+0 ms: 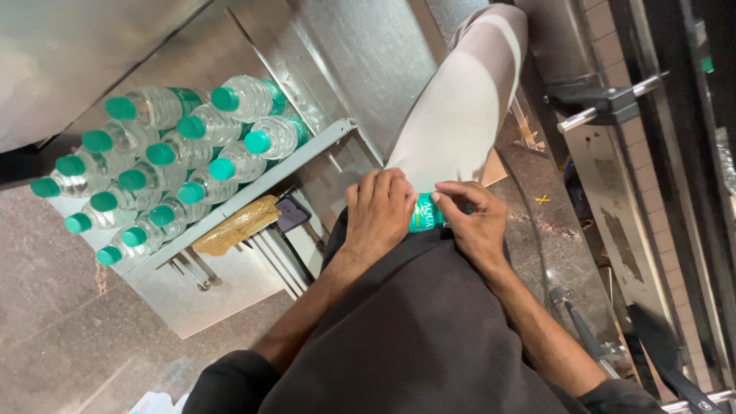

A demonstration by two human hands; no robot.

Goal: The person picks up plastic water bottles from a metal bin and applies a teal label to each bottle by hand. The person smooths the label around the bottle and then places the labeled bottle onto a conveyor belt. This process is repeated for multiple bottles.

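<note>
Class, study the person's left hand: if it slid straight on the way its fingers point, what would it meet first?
The left hand points right, across the lap. It would first meet the green-labelled bottle, which it already seems to touch, then the right hand just beyond. Depth is hard to judge.

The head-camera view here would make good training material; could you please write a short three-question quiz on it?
1. True or false: both hands are on the green-labelled bottle.
2. Which side of the picture shows the stacked water bottles? A) left B) right C) bottom centre
3. What colour are the caps of the stacked bottles?

Key
1. True: the left hand and right hand both grip the green-labelled bottle held over the person's lap.
2. A: the stacked water bottles lie on a metal shelf at the left.
3. Green, as on this cap.
</note>
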